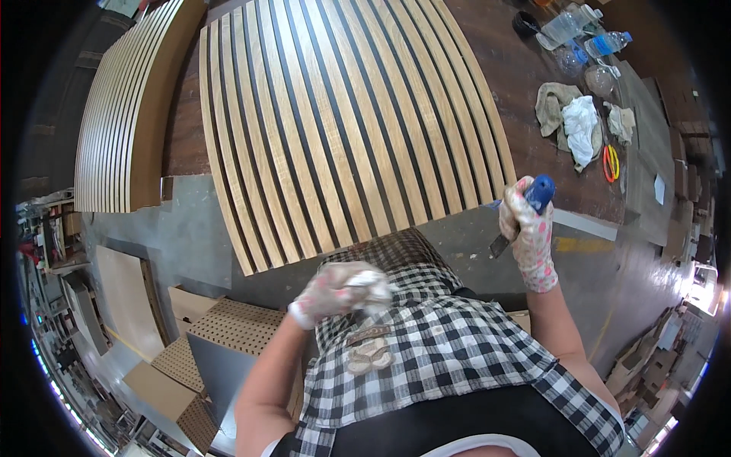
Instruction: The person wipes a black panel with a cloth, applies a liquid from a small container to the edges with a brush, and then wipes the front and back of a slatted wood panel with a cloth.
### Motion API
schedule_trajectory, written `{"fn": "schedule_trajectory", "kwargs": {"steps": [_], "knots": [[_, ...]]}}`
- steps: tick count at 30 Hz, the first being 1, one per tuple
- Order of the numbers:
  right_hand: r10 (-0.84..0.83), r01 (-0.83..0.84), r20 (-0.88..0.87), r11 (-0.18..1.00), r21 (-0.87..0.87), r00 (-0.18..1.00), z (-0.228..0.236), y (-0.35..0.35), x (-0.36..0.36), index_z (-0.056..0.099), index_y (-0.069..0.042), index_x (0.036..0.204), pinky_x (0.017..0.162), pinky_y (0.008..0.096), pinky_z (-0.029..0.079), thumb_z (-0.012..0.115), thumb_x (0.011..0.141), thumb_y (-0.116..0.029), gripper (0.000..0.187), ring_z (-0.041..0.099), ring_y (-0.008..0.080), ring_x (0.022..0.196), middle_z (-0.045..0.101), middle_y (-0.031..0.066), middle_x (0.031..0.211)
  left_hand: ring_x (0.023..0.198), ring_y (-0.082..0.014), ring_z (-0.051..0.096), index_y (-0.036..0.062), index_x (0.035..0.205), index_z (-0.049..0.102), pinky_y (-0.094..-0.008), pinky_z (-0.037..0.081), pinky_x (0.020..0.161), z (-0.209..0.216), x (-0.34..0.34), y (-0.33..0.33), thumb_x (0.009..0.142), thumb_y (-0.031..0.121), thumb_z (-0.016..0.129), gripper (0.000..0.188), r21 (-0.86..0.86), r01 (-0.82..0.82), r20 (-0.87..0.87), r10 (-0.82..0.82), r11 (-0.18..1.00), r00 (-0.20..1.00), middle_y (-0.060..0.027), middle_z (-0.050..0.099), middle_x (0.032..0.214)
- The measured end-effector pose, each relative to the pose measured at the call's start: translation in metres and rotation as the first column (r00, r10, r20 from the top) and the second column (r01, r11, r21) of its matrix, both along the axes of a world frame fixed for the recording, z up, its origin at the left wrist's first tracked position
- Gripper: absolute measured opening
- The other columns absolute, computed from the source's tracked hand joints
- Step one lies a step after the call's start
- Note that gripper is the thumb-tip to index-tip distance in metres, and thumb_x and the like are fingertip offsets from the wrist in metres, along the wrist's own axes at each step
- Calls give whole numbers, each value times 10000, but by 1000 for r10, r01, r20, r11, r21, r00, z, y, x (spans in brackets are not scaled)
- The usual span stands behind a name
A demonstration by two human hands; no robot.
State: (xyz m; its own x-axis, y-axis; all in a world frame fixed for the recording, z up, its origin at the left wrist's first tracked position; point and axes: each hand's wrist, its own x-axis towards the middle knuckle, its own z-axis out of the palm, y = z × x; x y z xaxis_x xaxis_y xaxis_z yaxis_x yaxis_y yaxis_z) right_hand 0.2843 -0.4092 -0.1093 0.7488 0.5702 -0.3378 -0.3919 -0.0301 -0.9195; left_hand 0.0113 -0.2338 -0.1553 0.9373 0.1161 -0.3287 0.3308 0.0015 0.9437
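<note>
A worker in spotted gloves stands at the near edge of a dark worktop (pixel 533 68), seen from above. The right hand (pixel 527 228), right of centre, has its fingers wrapped tight round the blue handle of a scraper (pixel 525 206), blade angled down and back toward the body, apparently lifted clear of the work. The left hand (pixel 335 293), held at chest height in the lower centre, is blurred; its fingers are curled shut on a pale wad, seemingly a rag (pixel 369 286). The slatted wood panel (pixel 343 122) lies flat across the upper centre, its end overhanging within easy reach. A second slatted panel (pixel 129 114) rests at upper left; cloths (pixel 575 122) and plastic bottles (pixel 582 34) are pushed to the upper right.
</note>
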Motion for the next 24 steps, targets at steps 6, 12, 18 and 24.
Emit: {"fn": "schedule_trajectory", "kwargs": {"steps": [6, 12, 18, 24], "knots": [[-66, 327, 566, 868, -374, 822, -75, -34, 52, 617, -80, 880, 649, 224, 411, 682, 870, -211, 147, 495, 61, 680, 545, -40, 736, 927, -197, 623, 7, 1099, 596, -355, 517, 839, -53, -151, 34, 929, 322, 555, 361, -188, -552, -150, 531, 813, 834, -91, 637, 1066], [27, 409, 665, 770, -491, 747, -108, -35, 70, 646, -53, 1074, 763, 305, 472, 657, 875, -331, 342, 617, 169, 803, 654, 56, 868, 865, -143, 616, 40, 1127, 577, -302, 532, 765, -41, -109, 44, 952, 314, 560, 325, -281, -919, -238, 907, 277, 347, -47, 624, 997], [172, 298, 570, 714, -634, 803, -109, -39, 81, 618, -15, 1156, 843, 332, 475, 669, 857, -352, 453, 631, 237, 899, 664, 111, 945, 813, -135, 620, 32, 1119, 604, -291, 537, 690, -64, -94, 60, 930, 179, 592, 240, -222, -930, -176, 926, 293, 334, -34, 622, 965], [-36, 69, 227, 988, -138, 973, -56, -29, 57, 658, -63, 1042, 431, 181, 296, 669, 876, -207, 220, 438, 0, 482, 551, -52, 688, 829, -149, 611, 44, 1168, 575, -310, 551, 719, -86, -94, 64, 943, 169, 560, 258, -241, -925, -134, 934, 294, 332, -41, 611, 980]]}}
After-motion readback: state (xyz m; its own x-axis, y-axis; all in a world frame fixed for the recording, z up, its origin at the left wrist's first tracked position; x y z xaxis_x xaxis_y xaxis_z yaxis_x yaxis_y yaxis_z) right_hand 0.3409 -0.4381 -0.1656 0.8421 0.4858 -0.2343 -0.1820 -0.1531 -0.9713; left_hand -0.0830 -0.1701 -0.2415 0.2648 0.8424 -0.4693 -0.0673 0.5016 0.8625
